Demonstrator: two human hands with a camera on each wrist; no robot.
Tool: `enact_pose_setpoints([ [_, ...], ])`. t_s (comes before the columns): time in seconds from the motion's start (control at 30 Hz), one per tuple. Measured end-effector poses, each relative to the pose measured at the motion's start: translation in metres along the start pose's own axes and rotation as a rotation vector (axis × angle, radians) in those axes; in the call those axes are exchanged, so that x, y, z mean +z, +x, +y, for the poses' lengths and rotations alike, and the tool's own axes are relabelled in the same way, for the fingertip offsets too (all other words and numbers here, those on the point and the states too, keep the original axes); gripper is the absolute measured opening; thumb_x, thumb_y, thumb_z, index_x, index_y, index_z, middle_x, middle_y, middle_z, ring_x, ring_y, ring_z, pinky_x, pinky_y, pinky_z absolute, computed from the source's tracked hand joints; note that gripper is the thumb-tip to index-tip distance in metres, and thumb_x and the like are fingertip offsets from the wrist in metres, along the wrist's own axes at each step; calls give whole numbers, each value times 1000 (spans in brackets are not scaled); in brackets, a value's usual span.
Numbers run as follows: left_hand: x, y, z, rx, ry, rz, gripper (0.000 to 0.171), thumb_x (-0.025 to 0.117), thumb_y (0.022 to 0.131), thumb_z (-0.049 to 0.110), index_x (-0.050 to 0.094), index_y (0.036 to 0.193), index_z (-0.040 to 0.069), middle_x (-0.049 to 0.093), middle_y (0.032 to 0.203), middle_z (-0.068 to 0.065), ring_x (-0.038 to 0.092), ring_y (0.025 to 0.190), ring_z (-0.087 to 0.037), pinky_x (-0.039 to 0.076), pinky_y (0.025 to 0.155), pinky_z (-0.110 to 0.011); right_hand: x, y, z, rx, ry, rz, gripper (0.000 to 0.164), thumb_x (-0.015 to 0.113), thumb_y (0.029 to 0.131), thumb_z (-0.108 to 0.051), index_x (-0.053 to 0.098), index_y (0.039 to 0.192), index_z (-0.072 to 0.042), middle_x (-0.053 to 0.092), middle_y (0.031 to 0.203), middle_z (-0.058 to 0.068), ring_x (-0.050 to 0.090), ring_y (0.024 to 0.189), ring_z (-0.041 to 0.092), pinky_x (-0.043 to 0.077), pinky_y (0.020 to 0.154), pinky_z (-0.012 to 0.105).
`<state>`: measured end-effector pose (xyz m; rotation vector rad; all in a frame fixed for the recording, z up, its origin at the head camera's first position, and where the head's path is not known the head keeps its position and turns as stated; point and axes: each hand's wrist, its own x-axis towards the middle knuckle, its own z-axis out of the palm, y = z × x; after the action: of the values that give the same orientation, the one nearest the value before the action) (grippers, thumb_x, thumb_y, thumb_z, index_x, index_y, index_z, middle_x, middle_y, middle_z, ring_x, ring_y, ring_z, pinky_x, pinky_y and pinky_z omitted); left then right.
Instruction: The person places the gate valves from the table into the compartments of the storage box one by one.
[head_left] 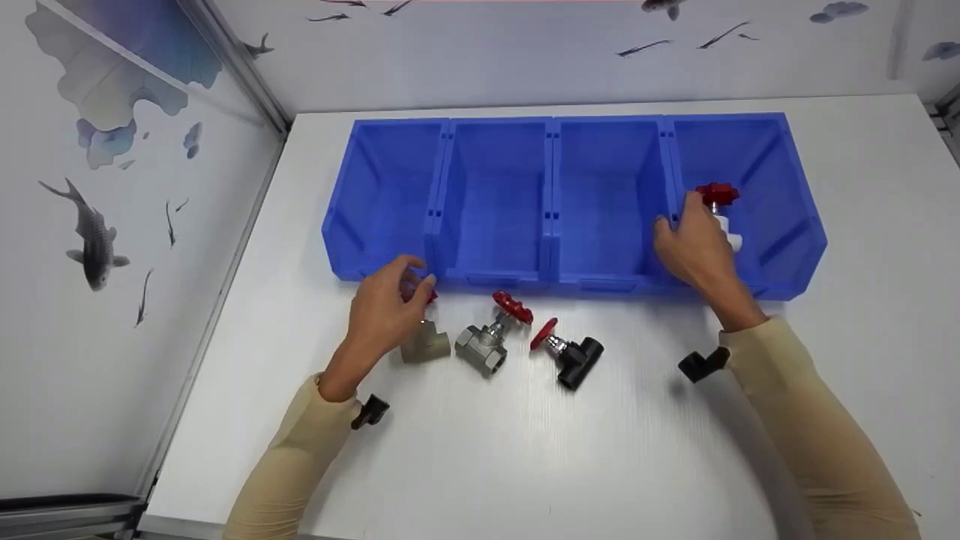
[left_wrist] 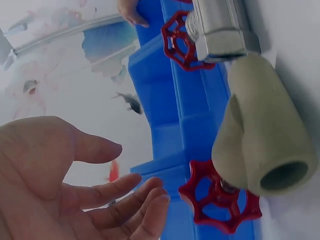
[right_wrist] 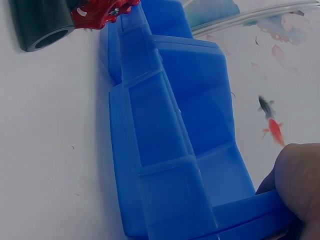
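the relation that counts, we judge, is how the tan valve (head_left: 426, 346) lies from our left grip (head_left: 384, 309). the valve rests on the surface (head_left: 510, 457), just before the front of the blue bins (head_left: 525, 280), its pipe body running roughly side to side and its stem leading towards the bins. that puts its red handwheel (left_wrist: 220, 199) at our fingertips, and the left wrist view shows it just apart from them: thumb and fingers are spread and relaxed, holding nothing.

our left grip is plainly the nearer. our right grip (head_left: 701, 244) is well apart, at the rightmost bin, beside a white valve (head_left: 727, 234) inside it; we cannot tell whether the hidden fingers hold that valve.

a silver valve (head_left: 482, 348) lies just right of the tan one, with a black valve (head_left: 577, 362) beyond, so we think closing across the handwheel from above looks freer than reaching in from the right.
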<state>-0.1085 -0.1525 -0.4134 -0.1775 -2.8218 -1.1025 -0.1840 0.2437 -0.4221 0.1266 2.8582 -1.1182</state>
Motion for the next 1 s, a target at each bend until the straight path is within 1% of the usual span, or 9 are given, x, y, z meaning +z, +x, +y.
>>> enact_pose_setpoints([
  [0.13, 6, -4, 5, -15, -105, -77, 23, 65, 95, 20, 67, 112, 4, 72, 86, -6, 67, 75, -22, 53, 70, -38, 0, 0, -1, 0, 12, -4, 58, 40, 102, -30, 28, 144, 9, 48, 134, 35, 52, 117, 48, 42, 96, 64],
  [0.23, 10, -6, 8, -11, -158, -129, 22, 65, 96, 20, 67, 112, 4, 71, 89, -6, 67, 79, -21, 53, 74, -38, 0, 0, -1, -1, 10, 2, 58, 40, 102, -29, 28, 144, 9, 48, 133, 35, 52, 116, 49, 42, 95, 65],
  [0.37, 15, -10, 13, 6, -235, -214, 21, 64, 97, 18, 68, 112, 4, 72, 96, -8, 67, 86, -21, 54, 81, -39, 1, 0, 0, -7, 7, 12, 57, 40, 102, -29, 29, 143, 9, 49, 131, 35, 54, 114, 49, 44, 92, 64],
  [0.47, 17, -13, 18, 3, -292, -278, 20, 63, 97, 17, 67, 112, 5, 72, 98, -11, 67, 87, -22, 53, 81, -38, 1, 0, 0, -9, 11, 13, 57, 40, 102, -29, 30, 142, 9, 50, 130, 35, 55, 112, 49, 45, 90, 63],
  [0.57, 18, -14, 22, -31, -357, -352, 21, 62, 96, 16, 67, 113, 5, 71, 102, -14, 68, 89, -25, 55, 77, -38, 1, 0, -1, -9, 3, 18, 57, 39, 101, -30, 30, 142, 9, 51, 129, 35, 54, 111, 48, 44, 90, 63],
  [0.67, 20, -17, 26, -107, -459, -457, 25, 62, 96, 16, 65, 117, 4, 70, 106, -17, 68, 93, -30, 57, 76, -41, 1, 0, 0, -6, -5, 21, 56, 39, 101, -29, 30, 142, 9, 51, 128, 34, 54, 111, 48, 43, 91, 64],
  [0.8, 25, -20, 29, -201, -597, -605, 32, 63, 96, 17, 60, 124, 1, 69, 111, -21, 68, 97, -36, 57, 81, -46, 1, 0, 0, 2, -10, 13, 57, 39, 101, -29, 29, 143, 9, 50, 130, 34, 53, 112, 49, 43, 92, 64],
  [0.9, 30, -23, 32, -239, -674, -691, 34, 62, 97, 17, 58, 126, 0, 66, 117, -25, 66, 103, -40, 56, 86, -47, 1, 0, -1, 10, -8, 5, 59, 39, 102, -30, 27, 144, 8, 48, 133, 35, 52, 116, 50, 42, 94, 65],
  [1.0, 35, -26, 34, -264, -731, -753, 36, 60, 98, 15, 56, 129, -2, 63, 124, -26, 62, 112, -41, 55, 90, -44, 1, 0, -1, 15, 1, -1, 59, 39, 102, -31, 27, 145, 8, 47, 135, 35, 52, 118, 50, 42, 95, 65],
])
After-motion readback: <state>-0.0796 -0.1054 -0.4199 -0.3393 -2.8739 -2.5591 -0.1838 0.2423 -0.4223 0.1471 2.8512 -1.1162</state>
